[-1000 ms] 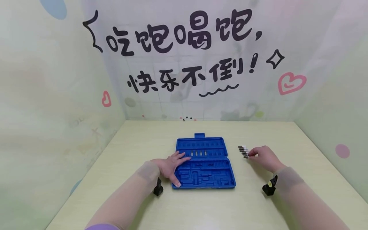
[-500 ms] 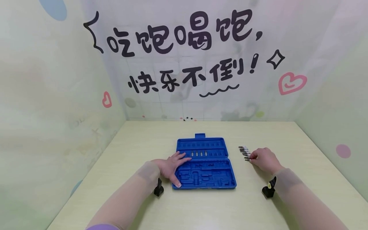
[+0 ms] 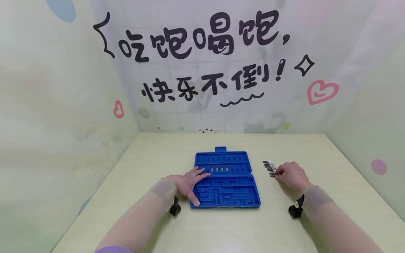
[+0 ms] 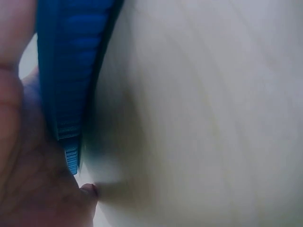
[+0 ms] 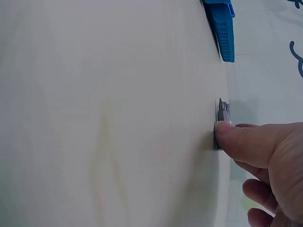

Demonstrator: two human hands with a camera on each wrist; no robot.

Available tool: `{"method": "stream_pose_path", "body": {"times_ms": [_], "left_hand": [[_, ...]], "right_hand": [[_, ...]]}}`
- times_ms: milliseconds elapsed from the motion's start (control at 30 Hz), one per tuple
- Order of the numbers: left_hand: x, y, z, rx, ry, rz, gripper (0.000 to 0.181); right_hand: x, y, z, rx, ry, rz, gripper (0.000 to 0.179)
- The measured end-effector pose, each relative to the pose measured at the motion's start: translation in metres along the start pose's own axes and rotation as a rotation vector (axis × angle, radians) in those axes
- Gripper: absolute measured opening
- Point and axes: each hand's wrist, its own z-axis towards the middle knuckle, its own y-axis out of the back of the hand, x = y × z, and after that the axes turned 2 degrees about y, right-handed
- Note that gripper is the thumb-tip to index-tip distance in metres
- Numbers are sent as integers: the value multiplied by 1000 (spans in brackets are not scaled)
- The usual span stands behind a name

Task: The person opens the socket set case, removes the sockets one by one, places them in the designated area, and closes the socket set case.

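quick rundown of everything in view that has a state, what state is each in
blue case: open, flat on the table
case bits: four, seated in the far half
loose bits: lying in a row right of the case
left hand: spread over the case's left edge
right hand: pinching a loose bit

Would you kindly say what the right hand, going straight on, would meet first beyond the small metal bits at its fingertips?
Past those bits, the right hand would probably meet the open blue plastic case, on its right side; depth is unclear.
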Motion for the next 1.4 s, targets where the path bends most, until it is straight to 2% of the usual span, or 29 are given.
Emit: {"method": "stream_pose_path", "body": {"times_ms": [400, 533, 667, 833, 1100, 1267, 1400], "left_hand": [[1, 0, 2, 0, 3, -7, 112], [0, 1, 2, 2, 5, -2, 112], [0, 2, 2, 5, 6, -3, 111], [-1, 2, 2, 1, 2, -3, 111], [-1, 1, 1, 2, 9, -9, 111], [1, 0, 1, 6, 12, -4, 111], [2, 0, 2, 8, 5, -5, 111]], "right_hand": [[3, 11, -4, -6, 1, 18, 18], [14, 17, 0, -24, 25, 37, 20], [33, 19, 8, -20, 22, 122, 19], [67, 10, 20, -8, -64, 326, 26], [122, -18, 40, -13, -223, 662, 33], [143, -36, 49, -49, -308, 751, 30], [152, -50, 52, -77, -366, 685, 29]]}}
